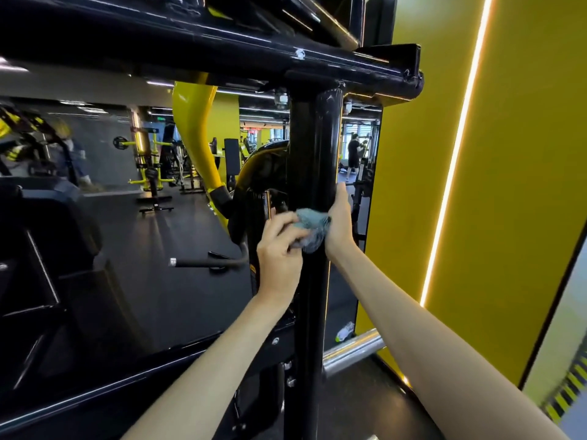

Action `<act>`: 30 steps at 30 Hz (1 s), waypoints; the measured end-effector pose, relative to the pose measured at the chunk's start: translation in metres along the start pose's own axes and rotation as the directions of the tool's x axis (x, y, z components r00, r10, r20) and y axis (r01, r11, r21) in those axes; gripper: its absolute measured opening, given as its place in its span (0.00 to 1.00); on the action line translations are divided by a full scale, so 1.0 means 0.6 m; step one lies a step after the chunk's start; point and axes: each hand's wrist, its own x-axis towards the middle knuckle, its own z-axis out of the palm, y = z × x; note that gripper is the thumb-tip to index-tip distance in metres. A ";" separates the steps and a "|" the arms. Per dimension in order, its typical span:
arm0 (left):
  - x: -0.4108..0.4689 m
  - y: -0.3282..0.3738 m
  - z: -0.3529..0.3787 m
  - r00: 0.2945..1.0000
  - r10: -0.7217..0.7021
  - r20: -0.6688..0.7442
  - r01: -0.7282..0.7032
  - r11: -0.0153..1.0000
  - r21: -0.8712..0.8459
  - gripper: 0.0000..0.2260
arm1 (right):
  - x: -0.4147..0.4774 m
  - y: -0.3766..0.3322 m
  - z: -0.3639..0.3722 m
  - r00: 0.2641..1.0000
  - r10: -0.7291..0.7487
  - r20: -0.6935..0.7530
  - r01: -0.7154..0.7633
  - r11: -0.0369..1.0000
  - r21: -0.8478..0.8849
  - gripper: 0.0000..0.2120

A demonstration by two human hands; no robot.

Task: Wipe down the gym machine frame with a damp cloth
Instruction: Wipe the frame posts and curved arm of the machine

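A glossy black upright post (314, 147) of the gym machine frame rises in front of me and joins a thick black crossbar (317, 66) overhead. A crumpled blue-grey cloth (313, 227) lies against the post at about mid-height. My left hand (279, 249) grips the cloth's left side, fingers curled round it. My right hand (340, 220) wraps round the post's right side, its palm against the cloth's right edge. Whether the right fingers pinch the cloth is hidden behind the post.
A large mirror (133, 217) behind the frame reflects the gym floor, yellow machines and people. A yellow wall (514, 154) with a lit strip stands close on the right. A chrome bar (352, 350) lies low by the post's base. A black handle (206, 263) juts out left.
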 end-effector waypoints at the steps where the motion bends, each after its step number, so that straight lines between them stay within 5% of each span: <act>1: -0.027 -0.009 -0.005 0.999 -0.018 0.033 0.018 1.000 0.012 0.12 | -0.004 -0.006 0.007 0.999 -0.022 -0.046 0.021 1.000 -0.017 0.24; 3: -0.060 -0.015 -0.014 0.992 -0.075 0.101 0.074 0.997 0.007 0.15 | -0.004 0.000 0.013 0.989 -0.103 -0.106 0.085 0.983 -0.161 0.33; 5: -0.048 -0.010 -0.018 0.990 -0.062 0.125 0.059 0.998 0.021 0.15 | -0.004 0.003 0.013 0.991 -0.042 -0.127 0.026 0.992 -0.125 0.37; 9: 0.032 0.014 0.000 0.998 -0.059 -0.008 0.058 0.998 -0.029 0.15 | -0.004 -0.007 0.007 0.998 -0.017 -0.056 0.020 0.998 0.061 0.30; 11: 0.035 0.017 0.010 0.993 -0.103 -0.054 0.100 0.994 -0.051 0.15 | 0.002 0.000 0.006 0.998 -0.053 -0.028 0.052 0.998 -0.033 0.31; 13: -0.007 0.003 0.009 0.990 -0.135 -0.031 0.134 0.990 -0.037 0.12 | 0.000 0.004 0.005 0.998 -0.057 -0.038 0.052 0.992 -0.116 0.33; 18: -0.088 -0.020 -0.018 0.931 -0.330 0.159 0.337 0.941 -0.018 0.19 | 0.015 0.008 -0.006 0.998 -0.063 0.013 0.063 0.998 0.008 0.25; 20: -0.046 -0.007 -0.014 0.915 -0.388 0.110 0.396 0.917 -0.058 0.21 | 0.015 0.009 -0.005 0.998 -0.057 0.027 0.057 0.998 0.006 0.24; 24: 0.045 -0.001 0.001 0.965 -0.261 -0.039 0.259 0.965 -0.035 0.18 | 0.010 0.006 0.001 0.998 -0.038 0.048 0.036 0.999 0.037 0.27; 30: -0.081 -0.055 -0.026 0.889 -0.441 0.120 0.432 0.897 0.093 0.17 | 0.010 0.004 -0.001 0.998 -0.049 0.028 0.049 0.999 -0.007 0.24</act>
